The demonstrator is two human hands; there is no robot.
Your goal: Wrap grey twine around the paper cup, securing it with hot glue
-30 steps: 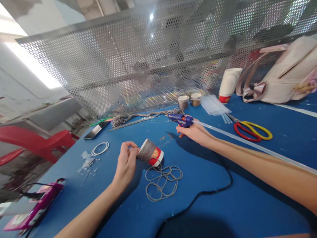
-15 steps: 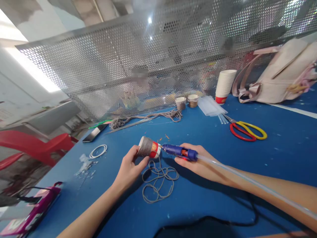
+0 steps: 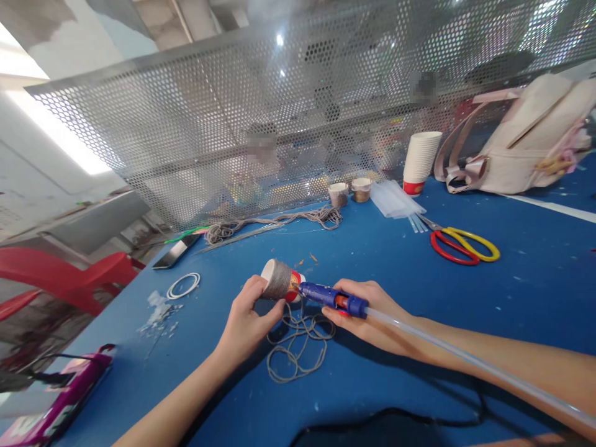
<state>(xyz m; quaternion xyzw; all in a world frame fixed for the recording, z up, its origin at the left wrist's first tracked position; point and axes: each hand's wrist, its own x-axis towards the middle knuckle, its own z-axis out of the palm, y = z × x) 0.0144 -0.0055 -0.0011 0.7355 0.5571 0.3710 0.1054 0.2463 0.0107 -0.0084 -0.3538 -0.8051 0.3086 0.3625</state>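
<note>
My left hand [image 3: 250, 316] grips a paper cup [image 3: 280, 280] lying on its side in the air, its mouth toward the left. Grey cord is wound round much of the cup, and a red printed band shows near its base. My right hand [image 3: 367, 310] is closed round a blue glue gun [image 3: 331, 297] with a long clear glue stick [image 3: 447, 338] running out of its back. The gun's nozzle is at the red part of the cup; whether it touches I cannot tell. Loose grey cord [image 3: 298, 351] lies in loops on the table below the cup.
Red-and-yellow scissors [image 3: 459, 243], clear plastic bags [image 3: 395, 200], a stack of paper cups [image 3: 421, 160] and two wrapped cups [image 3: 338, 195] lie toward the back. A bundle of cord [image 3: 274, 221] and a phone [image 3: 177, 251] are at the far left. A black cable [image 3: 388, 413] crosses the front.
The glue gun's nozzle has shifted slightly left and down along the cup, away from the base edge. My left hand has turned the cup a little.
</note>
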